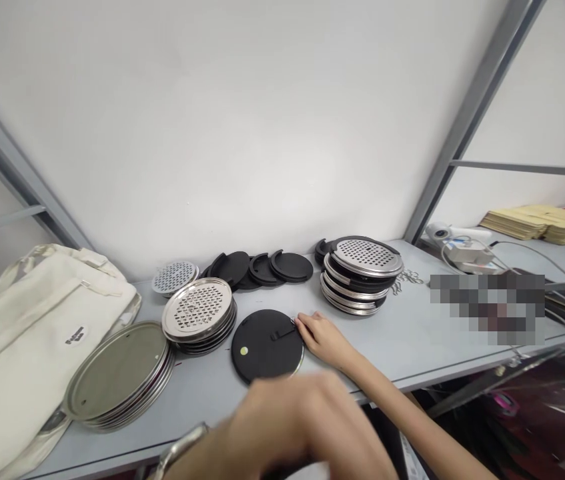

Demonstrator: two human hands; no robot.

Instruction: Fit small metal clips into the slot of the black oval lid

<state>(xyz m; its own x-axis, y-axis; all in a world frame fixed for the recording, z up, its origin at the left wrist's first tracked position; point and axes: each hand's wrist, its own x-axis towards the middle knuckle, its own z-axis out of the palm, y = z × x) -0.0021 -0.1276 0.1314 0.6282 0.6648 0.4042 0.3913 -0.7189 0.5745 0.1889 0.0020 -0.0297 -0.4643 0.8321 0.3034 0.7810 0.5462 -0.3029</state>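
A black round disc with a small yellow-green sticker and a dark clip-like piece lies flat on the grey table. My right hand is closed at the disc's right edge, its fingertips pressed together around something small and silvery that I cannot make out. Close to the camera, my left hand hangs blurred in front of the disc's near edge, bent at the wrist, its fingers hidden. Left of the disc stands a stack of perforated metal grater plates. To the right rises a stack of grater plates with black rims.
Olive-topped metal plates are stacked at left beside a cream cloth bag. Black round lids lie along the wall. Small metal hooks are scattered behind the right stack. Yellowish flat cardboard pieces lie far right.
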